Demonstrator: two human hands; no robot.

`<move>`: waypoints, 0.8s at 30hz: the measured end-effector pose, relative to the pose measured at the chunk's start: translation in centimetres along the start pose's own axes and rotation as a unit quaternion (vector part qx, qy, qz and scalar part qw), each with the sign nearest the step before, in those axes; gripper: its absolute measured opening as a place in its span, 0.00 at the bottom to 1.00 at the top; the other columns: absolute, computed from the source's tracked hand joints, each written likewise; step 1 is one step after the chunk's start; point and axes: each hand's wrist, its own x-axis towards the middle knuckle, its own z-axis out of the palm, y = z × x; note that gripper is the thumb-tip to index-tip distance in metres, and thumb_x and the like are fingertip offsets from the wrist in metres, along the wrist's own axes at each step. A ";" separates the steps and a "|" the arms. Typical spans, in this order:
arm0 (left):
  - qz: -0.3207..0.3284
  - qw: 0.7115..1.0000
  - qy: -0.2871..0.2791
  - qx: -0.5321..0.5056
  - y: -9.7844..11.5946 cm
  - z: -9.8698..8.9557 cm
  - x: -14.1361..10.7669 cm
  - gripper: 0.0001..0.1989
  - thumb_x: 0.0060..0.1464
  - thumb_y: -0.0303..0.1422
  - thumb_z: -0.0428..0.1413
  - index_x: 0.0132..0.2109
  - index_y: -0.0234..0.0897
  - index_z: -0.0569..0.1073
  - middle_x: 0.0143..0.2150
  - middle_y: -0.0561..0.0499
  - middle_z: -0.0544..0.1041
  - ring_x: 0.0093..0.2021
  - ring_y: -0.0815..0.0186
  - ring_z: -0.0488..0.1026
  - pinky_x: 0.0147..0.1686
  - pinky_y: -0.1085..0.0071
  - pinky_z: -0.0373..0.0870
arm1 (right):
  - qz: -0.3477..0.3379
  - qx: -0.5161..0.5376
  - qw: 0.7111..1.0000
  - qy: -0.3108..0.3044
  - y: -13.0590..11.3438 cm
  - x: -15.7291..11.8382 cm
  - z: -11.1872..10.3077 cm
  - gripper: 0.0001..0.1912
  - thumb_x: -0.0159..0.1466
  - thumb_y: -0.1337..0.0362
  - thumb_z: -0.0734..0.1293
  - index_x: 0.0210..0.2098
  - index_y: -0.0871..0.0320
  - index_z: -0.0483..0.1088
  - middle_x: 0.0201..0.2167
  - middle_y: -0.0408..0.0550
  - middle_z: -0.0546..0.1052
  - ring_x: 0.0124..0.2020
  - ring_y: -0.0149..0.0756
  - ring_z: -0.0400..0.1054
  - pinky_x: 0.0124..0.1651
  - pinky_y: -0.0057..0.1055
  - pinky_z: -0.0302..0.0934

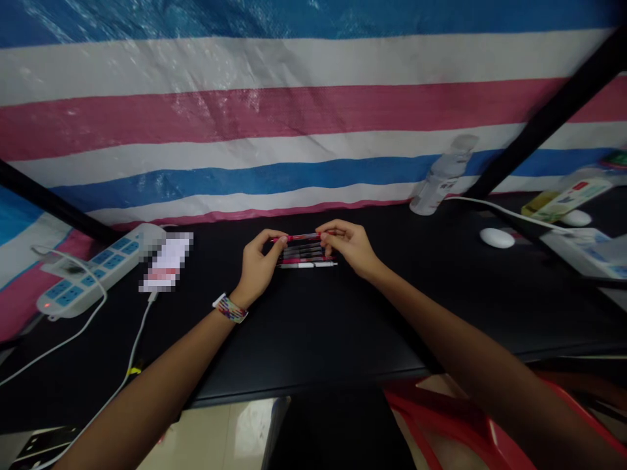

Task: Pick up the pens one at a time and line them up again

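A red pen (304,237) is held level between my two hands, over the far part of the black table. My left hand (259,261) pinches its left end between thumb and forefinger. At the other end, my right hand (350,247) grips it with the fingertips. Just below, several pens (302,251) lie side by side in a row on the table. The nearest in that row is a white pen (311,265) with dark ends. My fingers cover the ends of some pens. A colourful woven band circles my left wrist.
A white power strip (110,264) and a blurred phone (167,262) on a charging cable lie at left. A clear bottle (441,179), a white mouse (497,237) and a yellowish bottle (563,196) are at right. Striped sheeting (294,117) hangs behind; a red stool (441,418) stands below the table (304,333).
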 end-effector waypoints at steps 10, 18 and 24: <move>-0.025 1.000 0.000 0.015 -0.7 0.0 0.2 0.22 0.72 0.47 0.59 0.30 0.39 0.76 0.27 0.53 0.73 0.30 0.65 0.69 0.32 0.68 0.65 | 0.052 0.109 0.993 0.003 0.8 0.0 0.2 0.13 0.59 0.56 0.83 0.40 0.54 0.85 0.33 0.46 0.82 0.31 0.35 0.76 0.43 0.42 0.75; -0.004 1.000 0.011 -0.021 -0.8 0.3 0.5 0.11 0.64 0.43 0.67 0.44 0.40 0.82 0.35 0.52 0.80 0.37 0.63 0.77 0.42 0.67 0.73 | 0.051 0.120 0.991 0.030 0.8 0.2 -0.2 0.12 0.60 0.56 0.82 0.40 0.54 0.85 0.32 0.46 0.83 0.31 0.36 0.76 0.43 0.42 0.75; -0.035 0.999 -0.028 0.012 -0.9 0.1 0.6 0.21 0.73 0.47 0.57 0.37 0.38 0.83 0.28 0.50 0.80 0.30 0.64 0.76 0.37 0.65 0.73 | 0.068 0.134 0.987 0.051 1.3 0.7 -0.6 0.12 0.58 0.56 0.81 0.39 0.53 0.85 0.32 0.47 0.82 0.31 0.37 0.75 0.43 0.42 0.74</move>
